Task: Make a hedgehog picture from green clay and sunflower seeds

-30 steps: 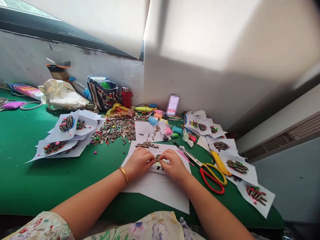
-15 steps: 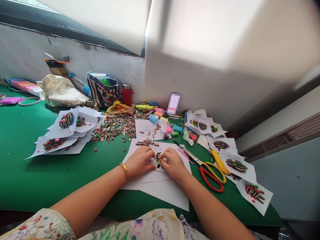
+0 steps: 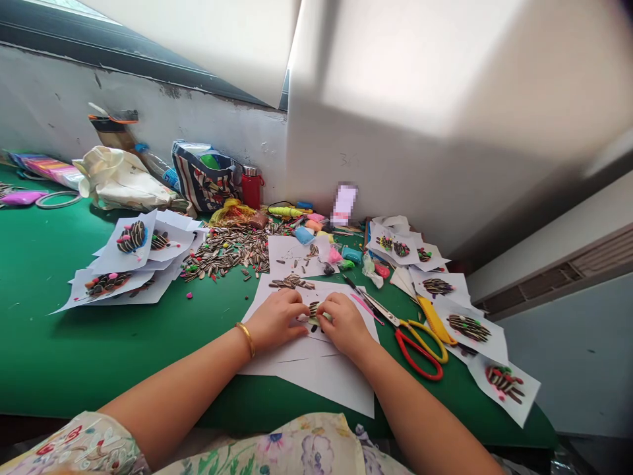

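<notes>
**Seed-studded clay lump (image 3: 313, 315) held in a two-handed pinch**

The seed-studded clay lump is sitting near the middle of the white paper sheet (image 3: 336, 291), with the left hand (image 3: 275, 321) and right hand (image 3: 345, 324) closing on it from either side. Both grips are clenching it between the fingertips, though the fingers are hiding the exact points of contact. A gold bangle (image 3: 245, 340) is circling the left wrist. Along the sheet's far edge, a short row of striped sunflower seeds (image 3: 291, 283) is lying loose. Farther from the sheet, toward the left, a heap of loose seeds (image 3: 225, 254) is spreading over the green surface (image 3: 74, 343), while red-and-yellow scissors (image 3: 410, 359) are lying to its right. Too hard a squeeze could deform the clay or pop seeds off, and a dragging wrist could scatter the loose row.
</notes>
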A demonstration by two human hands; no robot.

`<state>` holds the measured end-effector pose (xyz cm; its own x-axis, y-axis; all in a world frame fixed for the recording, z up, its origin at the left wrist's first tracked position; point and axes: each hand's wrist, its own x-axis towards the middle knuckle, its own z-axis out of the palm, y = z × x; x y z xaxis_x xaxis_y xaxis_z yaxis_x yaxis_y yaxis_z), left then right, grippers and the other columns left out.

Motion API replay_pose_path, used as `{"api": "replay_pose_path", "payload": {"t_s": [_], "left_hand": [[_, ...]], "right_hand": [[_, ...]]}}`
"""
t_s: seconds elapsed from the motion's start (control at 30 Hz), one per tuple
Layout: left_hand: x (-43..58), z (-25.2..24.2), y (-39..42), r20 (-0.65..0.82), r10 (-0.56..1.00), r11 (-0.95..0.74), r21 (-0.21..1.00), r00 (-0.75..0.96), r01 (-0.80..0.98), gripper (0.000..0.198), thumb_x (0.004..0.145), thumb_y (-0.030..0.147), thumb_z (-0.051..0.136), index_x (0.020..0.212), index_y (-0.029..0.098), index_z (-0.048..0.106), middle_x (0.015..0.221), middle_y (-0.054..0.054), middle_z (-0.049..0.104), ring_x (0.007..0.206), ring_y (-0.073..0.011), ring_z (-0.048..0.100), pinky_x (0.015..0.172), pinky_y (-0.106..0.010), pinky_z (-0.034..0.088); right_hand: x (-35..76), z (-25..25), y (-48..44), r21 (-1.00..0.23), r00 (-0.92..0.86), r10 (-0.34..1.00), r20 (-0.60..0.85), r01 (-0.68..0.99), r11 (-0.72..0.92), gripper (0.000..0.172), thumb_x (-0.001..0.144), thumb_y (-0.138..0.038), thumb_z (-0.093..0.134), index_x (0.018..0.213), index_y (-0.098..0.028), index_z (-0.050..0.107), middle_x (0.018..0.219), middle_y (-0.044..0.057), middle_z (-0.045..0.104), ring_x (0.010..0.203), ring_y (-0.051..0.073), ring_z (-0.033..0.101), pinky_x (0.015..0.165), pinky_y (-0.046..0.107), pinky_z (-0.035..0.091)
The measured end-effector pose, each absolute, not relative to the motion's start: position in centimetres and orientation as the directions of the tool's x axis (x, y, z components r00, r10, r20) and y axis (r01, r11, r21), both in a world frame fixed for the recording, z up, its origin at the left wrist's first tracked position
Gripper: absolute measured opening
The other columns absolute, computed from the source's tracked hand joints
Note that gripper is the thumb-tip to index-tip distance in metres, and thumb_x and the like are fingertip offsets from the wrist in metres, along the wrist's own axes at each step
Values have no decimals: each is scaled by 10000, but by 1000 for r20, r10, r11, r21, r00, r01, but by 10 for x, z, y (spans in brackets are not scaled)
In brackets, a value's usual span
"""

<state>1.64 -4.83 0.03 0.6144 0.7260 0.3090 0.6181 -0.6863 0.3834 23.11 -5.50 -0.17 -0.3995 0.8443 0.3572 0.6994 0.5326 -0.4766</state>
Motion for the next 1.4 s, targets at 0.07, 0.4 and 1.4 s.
{"api": "replay_pose_path", "payload": {"t_s": [0.07, 0.4, 1.4], "left_hand": [[16, -1, -47, 315, 716, -697, 377, 623, 610, 235, 776, 369, 769, 978, 262, 713, 968, -41, 604, 920, -210, 545, 816, -336, 427], [15, -2, -46, 326, 686, -727, 342, 650, 596, 213, 801, 361, 749, 1007, 310, 755, 925, -32, 612, 873, -194, 537, 779, -330, 410], [14, -3, -46, 312, 709, -702, 386, 632, 598, 261, 772, 339, 775, 1009, 250, 712, 937, -40, 602, 883, -201, 542, 777, -322, 420]], "right_hand": [[231, -1, -55, -464, -405, 844, 352, 708, 533, 113, 832, -126, 631, 789, -217, 684, 851, 37, 601, 861, 195, 547, 778, 315, 428], [232, 0, -55, -435, -417, 843, 339, 726, 533, 116, 835, -119, 638, 785, -212, 685, 858, 41, 616, 862, 196, 554, 783, 320, 423], [239, 0, -52, -510, -384, 856, 346, 689, 516, 82, 809, -134, 656, 813, -209, 691, 876, 41, 617, 883, 200, 565, 789, 315, 443]]}}
